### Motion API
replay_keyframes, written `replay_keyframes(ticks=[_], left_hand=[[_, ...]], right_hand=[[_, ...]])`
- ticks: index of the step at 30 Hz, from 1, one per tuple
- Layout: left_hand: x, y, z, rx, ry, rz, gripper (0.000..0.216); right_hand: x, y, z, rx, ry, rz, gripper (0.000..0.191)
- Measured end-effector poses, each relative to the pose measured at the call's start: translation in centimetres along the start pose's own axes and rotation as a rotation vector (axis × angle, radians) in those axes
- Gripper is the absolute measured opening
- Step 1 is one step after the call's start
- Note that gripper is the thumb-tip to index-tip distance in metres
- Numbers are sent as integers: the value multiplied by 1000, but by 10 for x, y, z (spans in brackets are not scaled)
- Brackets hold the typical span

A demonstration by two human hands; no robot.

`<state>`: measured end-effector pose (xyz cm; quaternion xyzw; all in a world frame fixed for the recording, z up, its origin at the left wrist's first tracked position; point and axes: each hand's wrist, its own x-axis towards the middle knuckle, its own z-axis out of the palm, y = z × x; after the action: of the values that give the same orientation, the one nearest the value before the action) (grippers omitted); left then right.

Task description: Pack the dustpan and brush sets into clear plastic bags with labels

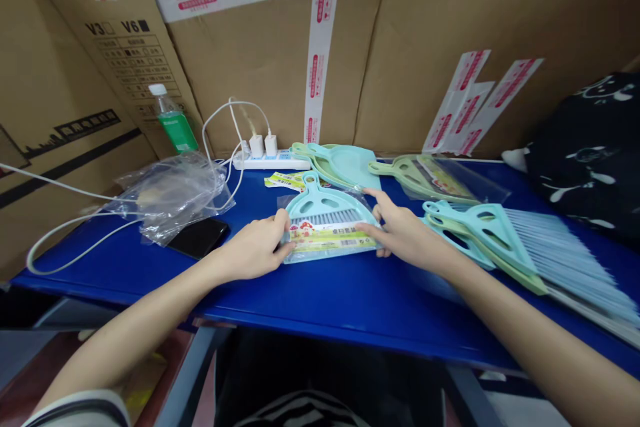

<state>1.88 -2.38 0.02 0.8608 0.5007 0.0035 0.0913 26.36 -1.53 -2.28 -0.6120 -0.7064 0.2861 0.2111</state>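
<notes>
A small mint-green brush set with a printed label [326, 217] lies in a clear plastic bag on the blue table [350, 293]. My left hand [255, 247] pinches the bag's left edge, fingers closed on it. My right hand [400, 230] holds the right edge, with the fingers partly stretched over the pack. Both hands rest on the table at the middle.
Loose brushes [505, 233] lie at the right, dustpans [340, 163] behind, and a bagged green dustpan [430, 177]. A black phone [199, 237], crumpled plastic bags [170, 193], a power strip [270, 160], a green bottle [175, 121] and white cables are at the left. Cardboard boxes stand behind.
</notes>
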Motion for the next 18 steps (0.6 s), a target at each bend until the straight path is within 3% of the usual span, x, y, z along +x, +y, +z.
replay_keyframes(ticks=[4, 10, 14, 18], left_hand=[[6, -11, 3, -277, 26, 32, 18], [11, -14, 12, -734, 76, 42, 26], [9, 0, 15, -787, 173, 71, 28], [5, 12, 17, -761, 186, 129, 26]], right_hand=[[3, -1, -3, 345, 24, 29, 74], [0, -4, -14, 647, 152, 47, 73], [-18, -11, 1, 950, 166, -25, 52], [-28, -10, 18, 1172, 278, -37, 49]])
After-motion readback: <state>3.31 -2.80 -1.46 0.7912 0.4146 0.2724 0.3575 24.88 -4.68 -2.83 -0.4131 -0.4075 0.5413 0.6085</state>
